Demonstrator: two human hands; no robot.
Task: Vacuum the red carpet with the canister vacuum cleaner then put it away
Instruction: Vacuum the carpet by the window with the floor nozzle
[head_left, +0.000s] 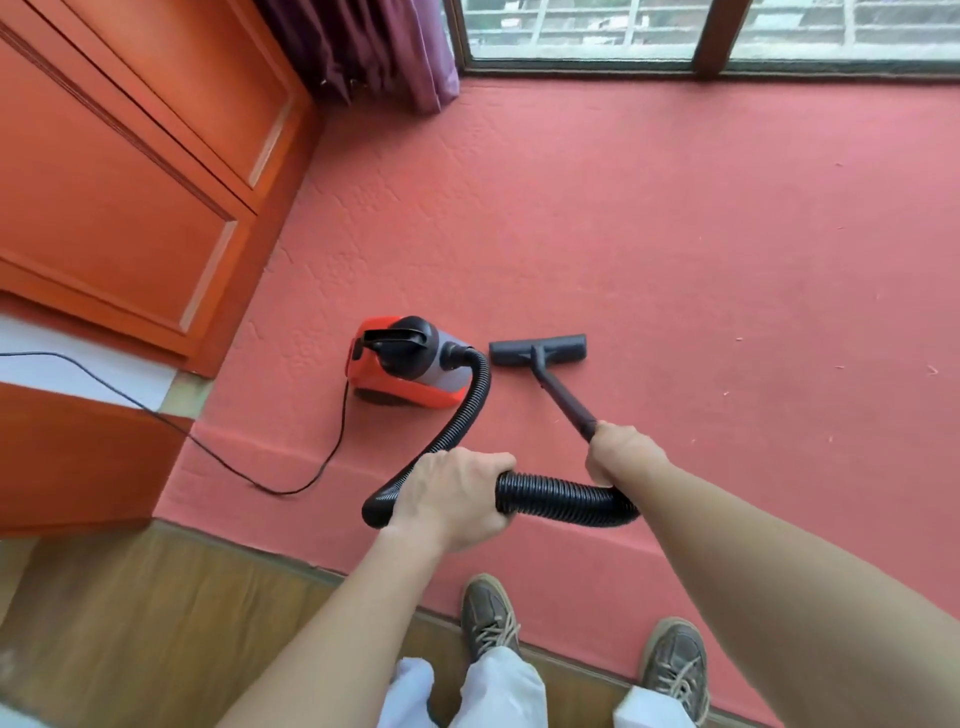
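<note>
Gripping the corrugated hose (561, 499) in the left hand (452, 499), fingers (493, 462) wrapped fully round it, the person held the wand (566, 397) in the right hand (621, 454), which was likewise closed tight. The floor head (537, 349) lay flat on the red carpet (675, 234), just beside the canister vacuum (405, 364), which sat near the carpet's left edge by the orange cabinet (130, 182). Specks showed toward the right edge, so slow overlapping strokes that way looked best, head flat and slack hose lifted clear. The power cord (208, 447) trailed left across the carpet's near-left corner; dragging the canister far could tauten it.
</note>
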